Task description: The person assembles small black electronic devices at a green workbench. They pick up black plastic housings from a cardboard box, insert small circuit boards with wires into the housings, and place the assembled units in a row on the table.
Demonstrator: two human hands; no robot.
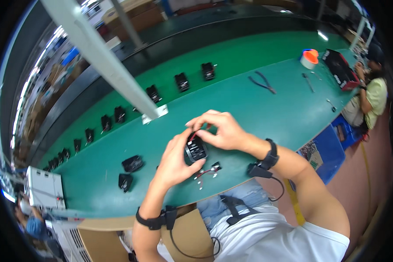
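Over the green table, my left hand [178,158] wraps round the side of a black device [197,149] with a rounded casing and its inner parts showing. My right hand [222,130] bends over the device's far end, thumb and fingers pinched at a red wire [192,138] that comes out of it. The exact grip of the fingertips is partly hidden. Close to the device, on the near side, lies a small part with red and black wires and white connectors [215,168]. Two black housings, one farther [132,163] and one nearer [125,182], rest to the left.
Several black devices [182,81] line the green strip beyond a slanting white post [105,61]. Pliers [263,83], a tape roll [309,60] and a black and red box [338,70] lie at right. A co-worker [371,91] sits there, near a blue bin [327,153].
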